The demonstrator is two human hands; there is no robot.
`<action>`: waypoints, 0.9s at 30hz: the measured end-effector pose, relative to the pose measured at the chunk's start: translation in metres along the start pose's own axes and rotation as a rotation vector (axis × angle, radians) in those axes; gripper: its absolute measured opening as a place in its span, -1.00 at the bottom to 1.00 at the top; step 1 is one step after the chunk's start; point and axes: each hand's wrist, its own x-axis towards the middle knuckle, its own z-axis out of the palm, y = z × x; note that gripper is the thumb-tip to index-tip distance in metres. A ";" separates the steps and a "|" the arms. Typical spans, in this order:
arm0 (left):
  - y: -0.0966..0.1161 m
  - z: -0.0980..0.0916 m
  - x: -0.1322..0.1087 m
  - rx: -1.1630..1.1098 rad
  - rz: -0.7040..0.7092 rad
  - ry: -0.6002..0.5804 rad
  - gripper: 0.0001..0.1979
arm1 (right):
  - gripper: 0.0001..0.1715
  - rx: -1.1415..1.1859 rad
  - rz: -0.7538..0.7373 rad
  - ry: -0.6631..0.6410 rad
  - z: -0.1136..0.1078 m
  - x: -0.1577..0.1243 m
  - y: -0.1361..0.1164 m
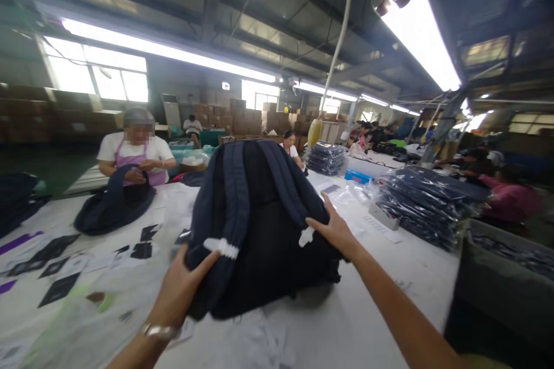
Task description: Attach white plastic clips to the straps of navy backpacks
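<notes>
A dark navy backpack (268,236) is held up over the white table, its shoulder straps toward me and its base slightly tilted. My left hand (184,279) grips its lower left side, the thumb by a white piece (221,247) on the strap; the other fingers are hidden behind the bag. On the right side my right hand (333,228) grips the bag, thumb and a finger showing near a second white piece (306,236). Both hands are closed on the backpack. What the white pieces are, I cannot make out.
Black and white cards (60,288) lie on the white table (346,323) at left. Plastic-wrapped navy stacks (433,202) stand at right, beside a grey bin (502,265). Across the table, a person in a purple apron (136,155) handles a dark bag (115,202).
</notes>
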 end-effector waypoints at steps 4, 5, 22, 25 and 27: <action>0.050 0.101 0.112 -0.172 0.023 -0.079 -0.29 | -0.11 -0.220 -0.030 0.018 -0.029 0.115 0.063; 0.049 0.127 0.134 -0.177 -0.005 -0.111 -0.26 | -0.20 -0.301 -0.005 0.007 -0.025 0.132 0.082; 0.005 0.176 0.188 0.118 0.322 -0.112 -0.32 | -0.50 -0.620 -0.218 0.112 0.030 0.131 0.152; 0.010 0.191 0.158 0.302 0.723 -0.280 -0.42 | -0.52 -0.668 -0.357 -0.021 0.038 0.107 0.152; 0.007 0.213 0.129 0.461 0.834 -0.435 -0.40 | -0.55 -0.654 -0.398 -0.089 0.056 0.089 0.157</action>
